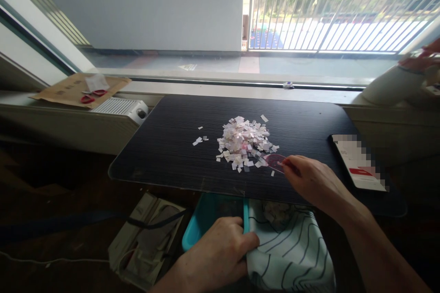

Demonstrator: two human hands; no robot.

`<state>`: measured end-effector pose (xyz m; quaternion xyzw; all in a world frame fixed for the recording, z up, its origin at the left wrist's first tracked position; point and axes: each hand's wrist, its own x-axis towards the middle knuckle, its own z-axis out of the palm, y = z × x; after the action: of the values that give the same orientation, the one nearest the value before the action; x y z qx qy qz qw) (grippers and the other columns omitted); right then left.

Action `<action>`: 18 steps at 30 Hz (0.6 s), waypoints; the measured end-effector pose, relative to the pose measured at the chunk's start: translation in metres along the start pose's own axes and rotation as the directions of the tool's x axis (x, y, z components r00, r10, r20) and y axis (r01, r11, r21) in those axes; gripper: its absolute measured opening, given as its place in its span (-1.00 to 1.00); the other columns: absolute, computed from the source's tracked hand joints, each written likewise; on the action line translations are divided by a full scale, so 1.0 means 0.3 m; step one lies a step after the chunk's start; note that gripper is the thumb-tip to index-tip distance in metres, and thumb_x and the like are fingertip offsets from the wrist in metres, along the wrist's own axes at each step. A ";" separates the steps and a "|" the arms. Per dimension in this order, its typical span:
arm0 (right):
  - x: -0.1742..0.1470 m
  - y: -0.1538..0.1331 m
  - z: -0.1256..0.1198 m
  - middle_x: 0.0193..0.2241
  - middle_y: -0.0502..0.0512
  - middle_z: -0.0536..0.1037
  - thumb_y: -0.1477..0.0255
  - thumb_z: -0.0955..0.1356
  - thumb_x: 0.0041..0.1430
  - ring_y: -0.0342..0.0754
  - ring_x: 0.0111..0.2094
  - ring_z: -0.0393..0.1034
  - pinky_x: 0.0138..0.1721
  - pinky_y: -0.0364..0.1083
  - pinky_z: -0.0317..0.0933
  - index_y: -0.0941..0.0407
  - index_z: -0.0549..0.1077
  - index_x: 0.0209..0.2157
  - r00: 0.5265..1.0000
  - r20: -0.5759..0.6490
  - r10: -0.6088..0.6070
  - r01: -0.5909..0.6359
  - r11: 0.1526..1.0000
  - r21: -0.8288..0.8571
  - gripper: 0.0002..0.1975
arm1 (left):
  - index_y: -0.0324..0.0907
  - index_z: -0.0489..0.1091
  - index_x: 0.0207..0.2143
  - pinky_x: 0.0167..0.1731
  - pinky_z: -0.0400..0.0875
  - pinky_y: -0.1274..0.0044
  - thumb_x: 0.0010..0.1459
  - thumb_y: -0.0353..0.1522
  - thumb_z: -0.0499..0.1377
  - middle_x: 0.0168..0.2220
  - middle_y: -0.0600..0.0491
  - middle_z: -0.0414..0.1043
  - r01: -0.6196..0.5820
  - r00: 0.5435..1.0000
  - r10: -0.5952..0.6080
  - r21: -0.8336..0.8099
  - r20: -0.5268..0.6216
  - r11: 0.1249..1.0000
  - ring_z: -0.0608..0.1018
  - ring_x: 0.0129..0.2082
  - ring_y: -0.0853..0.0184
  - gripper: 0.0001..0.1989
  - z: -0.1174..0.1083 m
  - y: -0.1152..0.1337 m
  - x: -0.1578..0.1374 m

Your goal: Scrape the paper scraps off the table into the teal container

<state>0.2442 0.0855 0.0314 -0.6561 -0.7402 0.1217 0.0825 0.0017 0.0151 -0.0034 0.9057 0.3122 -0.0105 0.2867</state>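
A heap of small white and pinkish paper scraps (244, 139) lies on the dark table (165, 146). My right hand (309, 176) is closed on a flat, see-through pink plastic piece (275, 162), its far end touching the heap's near right edge. Below the table's front edge, my left hand (228, 242) is closed at the rim of a turquoise bin (197, 224), thumb over the edge beside a pale green cloth with dark lines (285, 252). More scraps (277, 212) sit in the cloth's hollow. The left fingertips are partly hidden.
A phone (359, 165) lies at the table's right. Red-handled scissors (92, 96) rest on a brown paper envelope (72, 89) on the left sill, by a white radiator (122, 107). A box with odds and ends (149, 242) stands low left. Several stray scraps (198, 140) lie left of the heap.
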 end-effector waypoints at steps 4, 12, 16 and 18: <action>0.000 -0.003 0.000 -0.48 -0.01 0.44 0.34 0.22 0.27 -0.10 -0.48 0.29 -0.43 -0.11 -0.05 0.07 0.35 -0.47 0.999 -0.039 0.004 -0.003 0.999 0.032 -0.76 | -0.15 0.36 -0.35 -0.48 0.17 0.52 0.13 -0.37 0.25 -0.47 0.11 0.39 -0.008 1.000 0.008 -0.020 0.001 1.000 0.44 -0.43 0.30 -0.90 0.003 -0.003 0.002; -0.028 -0.005 -0.018 -0.52 -0.04 0.41 0.37 0.22 0.25 -0.11 -0.49 0.28 -0.45 -0.11 -0.07 0.07 0.33 -0.49 0.998 0.058 -0.005 0.003 1.000 0.025 -0.77 | -0.16 0.37 -0.35 -0.49 0.18 0.53 0.13 -0.36 0.26 -0.47 0.11 0.39 -0.004 1.000 0.004 -0.029 0.006 1.000 0.45 -0.43 0.30 -0.90 -0.002 0.002 0.003; -0.021 -0.023 -0.020 -0.53 -0.04 0.39 0.35 0.22 0.27 -0.13 -0.51 0.25 -0.45 -0.12 -0.06 0.07 0.31 -0.50 1.000 0.012 -0.022 0.022 0.998 0.055 -0.75 | -0.16 0.37 -0.35 -0.49 0.19 0.53 0.12 -0.37 0.27 -0.49 0.12 0.38 -0.010 1.000 0.011 -0.017 0.007 1.000 0.45 -0.43 0.29 -0.89 -0.002 0.002 0.003; -0.004 -0.035 -0.014 -0.52 -0.04 0.40 0.37 0.22 0.27 -0.13 -0.50 0.25 -0.44 -0.12 -0.05 0.08 0.31 -0.50 0.999 0.007 -0.042 0.041 0.997 0.066 -0.75 | -0.16 0.38 -0.34 -0.49 0.20 0.53 0.13 -0.36 0.26 -0.49 0.11 0.37 -0.012 1.000 0.012 -0.011 0.008 1.000 0.44 -0.43 0.29 -0.90 -0.001 0.003 0.004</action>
<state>0.2356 0.0836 0.0384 -0.6370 -0.7496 0.1470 0.1033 0.0031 0.0156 -0.0029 0.9059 0.3058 -0.0108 0.2928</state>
